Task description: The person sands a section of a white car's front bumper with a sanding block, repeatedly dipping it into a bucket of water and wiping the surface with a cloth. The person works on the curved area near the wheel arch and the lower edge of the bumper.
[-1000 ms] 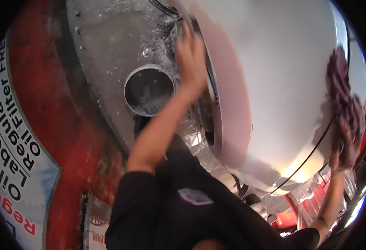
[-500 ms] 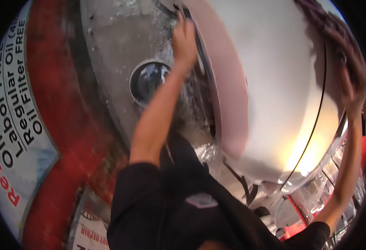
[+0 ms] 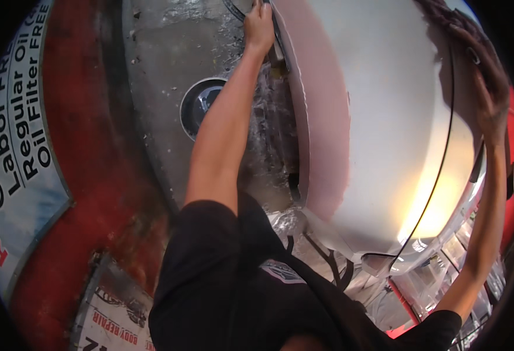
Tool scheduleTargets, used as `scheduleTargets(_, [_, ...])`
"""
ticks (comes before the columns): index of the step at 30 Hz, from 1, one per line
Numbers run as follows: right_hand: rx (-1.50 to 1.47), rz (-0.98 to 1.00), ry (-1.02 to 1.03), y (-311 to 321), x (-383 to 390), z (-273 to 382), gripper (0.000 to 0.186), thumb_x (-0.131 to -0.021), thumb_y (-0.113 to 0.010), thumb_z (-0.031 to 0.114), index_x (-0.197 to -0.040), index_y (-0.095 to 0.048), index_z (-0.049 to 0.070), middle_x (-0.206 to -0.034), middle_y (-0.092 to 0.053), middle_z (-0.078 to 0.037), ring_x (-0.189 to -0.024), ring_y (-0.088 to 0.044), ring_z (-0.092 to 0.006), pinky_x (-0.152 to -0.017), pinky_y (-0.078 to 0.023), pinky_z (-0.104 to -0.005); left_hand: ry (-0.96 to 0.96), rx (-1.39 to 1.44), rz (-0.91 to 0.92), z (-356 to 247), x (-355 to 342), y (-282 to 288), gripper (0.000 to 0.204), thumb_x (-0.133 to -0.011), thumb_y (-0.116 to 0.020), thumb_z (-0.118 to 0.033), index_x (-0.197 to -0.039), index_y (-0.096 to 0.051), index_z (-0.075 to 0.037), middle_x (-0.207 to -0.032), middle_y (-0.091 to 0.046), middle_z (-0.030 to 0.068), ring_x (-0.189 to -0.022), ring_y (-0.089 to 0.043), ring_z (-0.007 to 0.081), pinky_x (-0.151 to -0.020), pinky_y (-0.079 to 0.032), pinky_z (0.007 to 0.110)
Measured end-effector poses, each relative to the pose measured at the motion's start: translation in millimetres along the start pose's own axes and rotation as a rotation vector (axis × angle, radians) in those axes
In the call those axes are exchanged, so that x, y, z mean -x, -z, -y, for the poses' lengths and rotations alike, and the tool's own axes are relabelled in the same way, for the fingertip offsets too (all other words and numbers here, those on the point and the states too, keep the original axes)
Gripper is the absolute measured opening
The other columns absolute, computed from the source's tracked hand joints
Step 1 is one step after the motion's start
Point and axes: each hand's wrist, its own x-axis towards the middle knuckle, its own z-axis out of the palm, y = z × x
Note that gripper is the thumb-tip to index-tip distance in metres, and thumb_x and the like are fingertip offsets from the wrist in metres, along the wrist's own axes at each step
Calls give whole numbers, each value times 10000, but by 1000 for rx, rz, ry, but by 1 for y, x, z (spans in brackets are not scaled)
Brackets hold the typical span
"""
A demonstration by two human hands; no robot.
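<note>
A silver-white car body [image 3: 385, 117] fills the right side, with a pinkish, matte band [image 3: 327, 128] along its lower edge. My left hand [image 3: 258, 28] is at the far end of that edge with its fingers closed; what they hold is hidden. Beside it, a black hose-like strip [image 3: 233, 10] curves in from the top. My right hand [image 3: 486, 85] lies against the upper part of the body, past a dark seam, fingers stretched out and a ring on one. Dark reflection or shadow surrounds it, so the fingertips are hard to make out.
A round dark basin [image 3: 193, 108] with a pale rim, holding liquid, stands on the wet grey floor [image 3: 163, 70], partly behind my left forearm. Along the left runs a red surface [image 3: 87, 146] with a white printed sign [image 3: 34, 169]. Another printed board [image 3: 113, 316] is at lower left.
My left hand has moved farther along the lower edge, toward the top of the view. My right hand stays on the car body. The whole view has shifted slightly.
</note>
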Motion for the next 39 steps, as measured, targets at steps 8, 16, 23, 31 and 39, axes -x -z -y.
scheduleTargets(8, [192, 54, 79, 15, -6, 26, 427, -972, -519, 116, -1360, -656, 2, -1416, -626, -171, -1369, -560, -321, -1156, -406, -383, -251, -198, 26, -25, 218, -25, 577, -1096, -432, -260, -1600, -339, 6, -1411, -543, 290, -1282, -548, 388, -1145, -366, 448])
scheduleTargets(16, [156, 6, 27, -10, -20, 34, 452, -902, -502, 69, -1313, -683, 22, -1419, -607, -191, -1343, -571, -329, -1146, -407, -395, -248, -204, -44, 23, 72, -6, 597, -1092, -452, -308, -1593, -359, 4, -1426, -499, 330, -1115, -603, 426, -964, -487, 469])
scheduleTargets(23, [241, 87, 140, 1, -8, 25, 417, -958, -511, 125, -1297, -663, -64, -1362, -647, -208, -1349, -562, -368, -1147, -407, -458, -152, -219, 28, -35, 135, -9, 593, -1080, -407, -221, -1607, -309, 32, -1462, -524, 305, -1313, -534, 410, -1127, -374, 466])
scheduleTargets(31, [418, 28, 58, -6, -6, 24, 527, -1013, -347, 543, -1272, -705, 256, -1397, -621, -149, -1142, -659, -330, -754, -578, -444, -101, -186, 147, -28, 189, -21, 614, -1096, -428, -231, -1637, -248, -2, -1484, -448, 296, -1314, -516, 431, -1112, -402, 439])
scheduleTargets(39, [343, 80, -81, 8, 103, 63, 445, -1042, -536, 226, -1432, -594, 19, -1504, -555, -99, -1470, -417, -307, -1191, -361, -416, -160, -315, 7, -9, 42, -16, 494, -1085, -436, -311, -1457, -484, 10, -1310, -587, 328, -1171, -613, 450, -1001, -478, 493])
